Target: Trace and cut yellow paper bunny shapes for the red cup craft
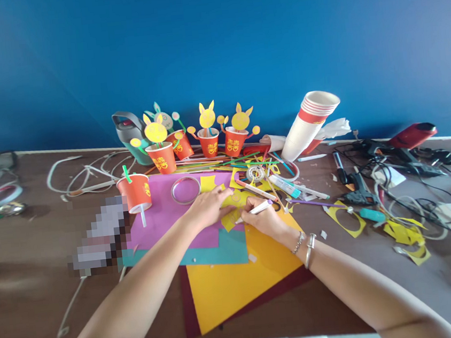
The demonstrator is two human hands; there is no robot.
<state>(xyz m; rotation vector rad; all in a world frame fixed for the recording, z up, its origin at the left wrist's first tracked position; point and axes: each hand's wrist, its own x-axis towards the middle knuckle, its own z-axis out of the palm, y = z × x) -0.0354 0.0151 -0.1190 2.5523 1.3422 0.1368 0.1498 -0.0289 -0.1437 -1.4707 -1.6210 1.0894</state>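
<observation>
My left hand (208, 205) lies flat with fingers stretched, pressing a small yellow paper piece (230, 218) onto the purple sheet (165, 213). My right hand (263, 220) is closed around a white pen (257, 208), whose tip touches the yellow piece. Under them lie a teal sheet (218, 250) and a large yellow sheet (233, 281). A clear tape ring (185, 190) rests on the purple sheet just beyond my left hand.
Red paper cups with yellow bunny faces (208, 134) stand at the back, beside a stack of cups (309, 122) lying tilted. A glue gun (357, 190), cables (413, 192), straws and yellow scraps (405, 236) clutter the right. One red cup (136, 193) stands at the left.
</observation>
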